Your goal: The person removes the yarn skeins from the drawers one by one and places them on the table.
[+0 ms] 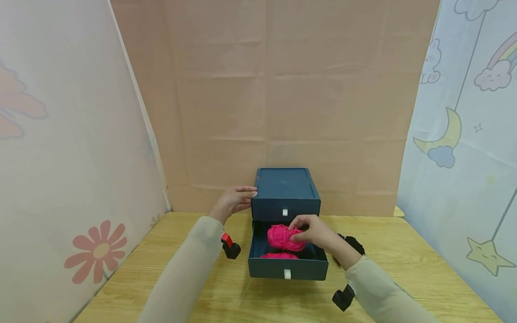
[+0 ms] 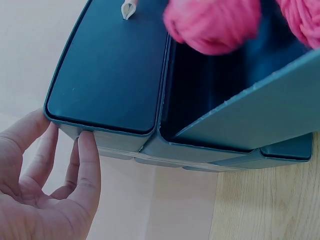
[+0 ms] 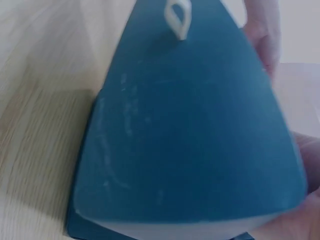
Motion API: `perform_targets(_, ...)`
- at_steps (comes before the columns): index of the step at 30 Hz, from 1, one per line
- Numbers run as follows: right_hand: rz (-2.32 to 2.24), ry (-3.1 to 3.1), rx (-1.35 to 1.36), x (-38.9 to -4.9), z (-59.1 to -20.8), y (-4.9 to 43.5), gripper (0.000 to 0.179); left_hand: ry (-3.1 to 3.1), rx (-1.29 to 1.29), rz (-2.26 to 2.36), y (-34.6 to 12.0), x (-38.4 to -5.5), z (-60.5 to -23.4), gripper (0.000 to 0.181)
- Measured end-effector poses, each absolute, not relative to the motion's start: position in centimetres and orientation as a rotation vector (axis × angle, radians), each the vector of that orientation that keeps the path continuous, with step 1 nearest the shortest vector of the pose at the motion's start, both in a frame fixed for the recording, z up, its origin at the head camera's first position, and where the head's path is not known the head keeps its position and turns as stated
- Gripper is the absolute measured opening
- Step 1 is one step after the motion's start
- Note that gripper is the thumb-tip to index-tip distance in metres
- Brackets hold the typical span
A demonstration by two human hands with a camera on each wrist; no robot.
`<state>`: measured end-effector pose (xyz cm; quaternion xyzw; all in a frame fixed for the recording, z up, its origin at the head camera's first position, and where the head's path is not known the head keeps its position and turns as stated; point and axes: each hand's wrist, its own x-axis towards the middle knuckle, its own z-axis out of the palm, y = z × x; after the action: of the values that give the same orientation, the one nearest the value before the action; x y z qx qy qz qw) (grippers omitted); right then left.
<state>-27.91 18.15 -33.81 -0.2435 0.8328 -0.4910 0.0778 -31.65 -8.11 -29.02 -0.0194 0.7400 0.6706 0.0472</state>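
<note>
Pink yarn (image 1: 278,237), dark blue drawer box (image 1: 284,184), white tabs (image 1: 287,274), yellowish wood-grained table (image 1: 387,273)

even, diffuse light fills the head view, with a faint shadow on the wood-grain tabletop (image 1: 404,251) beneath the open drawer (image 1: 266,269); the left wrist view blurs the pink yarn ball (image 2: 215,25); the right wrist view is hazy, unfocused.

Wood-grain table (image 1: 412,264) before me, dark blue two-drawer box (image 1: 285,193) on it, black object (image 1: 354,244) at right, partly behind my right forearm (image 1: 344,252).

Yarn ball (image 1: 280,255) in lower drawer (image 1: 266,268), drawer box (image 1: 282,186) on table (image 1: 387,282), backdrop (image 1: 282,98) behind
</note>
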Motion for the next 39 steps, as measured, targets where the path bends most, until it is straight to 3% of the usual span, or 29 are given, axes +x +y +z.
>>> perform_targets(8,-1.711,2.391,-0.714,-26.9,-31.9,19.9,0.028,2.259,-0.064,2.047,-8.2,-31.9,-29.1,0.028)
perform_targets(16,-2.049,2.289,-0.642,-26.3,-29.7,23.3,0.012,2.257,-0.062,2.044,-8.2,-32.1,-29.1,0.027)
perform_targets(24,-2.451,2.014,-0.622,-26.0,-29.3,27.0,0.019,2.252,-0.059,2.044,-8.3,-32.3,-29.2,0.028)
perform_targets(32,-2.756,1.936,-0.333,-26.6,-31.2,29.8,0.016,2.253,-0.059,2.047,-8.3,-32.4,-29.3,0.028)
perform_targets(39,-2.777,2.106,0.097,-28.1,-34.4,32.7,0.016,2.249,-0.061,2.051,-8.3,-32.5,-29.3,0.027)
